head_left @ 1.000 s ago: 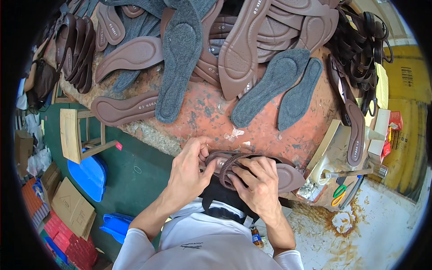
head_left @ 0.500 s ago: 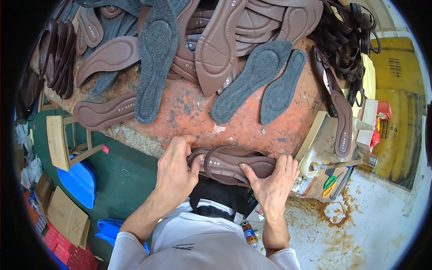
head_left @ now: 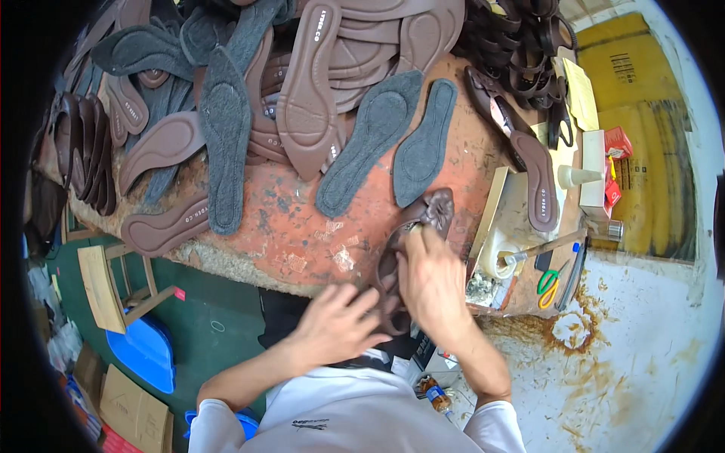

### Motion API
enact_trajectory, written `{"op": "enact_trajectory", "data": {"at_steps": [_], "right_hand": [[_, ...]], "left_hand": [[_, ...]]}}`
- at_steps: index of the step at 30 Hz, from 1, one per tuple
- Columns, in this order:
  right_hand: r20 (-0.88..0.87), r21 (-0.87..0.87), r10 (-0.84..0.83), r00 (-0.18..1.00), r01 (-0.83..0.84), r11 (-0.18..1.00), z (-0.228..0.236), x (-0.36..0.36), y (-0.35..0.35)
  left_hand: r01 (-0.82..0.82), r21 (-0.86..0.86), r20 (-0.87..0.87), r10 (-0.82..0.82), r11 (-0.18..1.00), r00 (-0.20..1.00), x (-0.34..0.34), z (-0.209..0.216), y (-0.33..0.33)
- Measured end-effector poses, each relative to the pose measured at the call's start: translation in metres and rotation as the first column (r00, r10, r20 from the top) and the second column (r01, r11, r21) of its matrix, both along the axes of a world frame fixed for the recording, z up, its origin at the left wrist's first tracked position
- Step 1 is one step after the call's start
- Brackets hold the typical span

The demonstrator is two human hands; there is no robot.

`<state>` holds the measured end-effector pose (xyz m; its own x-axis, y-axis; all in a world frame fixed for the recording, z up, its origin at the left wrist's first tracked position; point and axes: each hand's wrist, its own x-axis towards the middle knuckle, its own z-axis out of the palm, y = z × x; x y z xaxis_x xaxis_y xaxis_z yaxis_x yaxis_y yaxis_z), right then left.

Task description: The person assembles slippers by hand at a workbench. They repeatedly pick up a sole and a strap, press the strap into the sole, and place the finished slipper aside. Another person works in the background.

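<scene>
A dark brown leather sandal [head_left: 387, 275] with a pointed, gathered toe is in my hands at the front edge of the workbench, its toe pointing away from me and to the right. My right hand [head_left: 434, 283] grips it at the front, fingertips tucked into the toe opening. At the heel end, my left hand [head_left: 336, 325] has its bent fingers and thumb around the rear part, slightly blurred. My right hand hides part of the sandal's side. Just beyond the toe lies a small grey felt-backed insole [head_left: 425, 143], and left of that a larger grey insole [head_left: 370, 143].
Brown insoles [head_left: 310, 98] are heaped at the back of the worn red bench [head_left: 279, 241]. Dark sandals [head_left: 521, 53] pile up at the back right. A glue pot with a brush [head_left: 502, 260], green-and-orange scissors [head_left: 549, 287] and a white nozzle [head_left: 578, 177] occupy the right side.
The sandal has turned from lying crosswise to pointing away, with its toe upper now facing up. My right hand has moved from its end into the toe; my left hand has shifted nearer me.
</scene>
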<state>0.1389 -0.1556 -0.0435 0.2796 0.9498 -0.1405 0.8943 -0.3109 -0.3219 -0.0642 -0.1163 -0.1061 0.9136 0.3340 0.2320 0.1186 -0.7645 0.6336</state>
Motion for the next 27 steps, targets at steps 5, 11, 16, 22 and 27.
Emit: {"op": "enact_trajectory", "data": {"at_steps": [5,11,16,22,27], "right_hand": [[0.012,-0.194,0.037,0.999,-0.034,0.98,0.032,-0.068,-0.062],[-0.012,-0.144,-0.086,0.996,0.083,0.986,-0.017,-0.036,-0.031],[0.015,-0.102,-0.063,0.998,0.064,0.993,-0.026,-0.038,-0.05],[-0.079,-0.238,-0.184,0.98,0.161,0.958,-0.021,-0.004,0.022],[-0.002,-0.195,-0.176,0.984,0.172,0.965,-0.03,-0.011,-0.007]], "left_hand": [[-0.065,0.081,-0.217,0.081,0.995,0.973,0.041,-0.021,-0.033],[-0.005,-0.168,-0.437,-0.07,0.986,0.897,0.046,-0.019,-0.025],[-0.046,0.174,-0.217,0.084,0.984,0.972,0.044,-0.025,-0.029],[-0.041,0.017,-0.34,0.044,0.999,0.939,0.05,-0.012,-0.028],[-0.034,0.111,-0.203,0.056,0.993,0.978,0.052,-0.016,-0.029]]}}
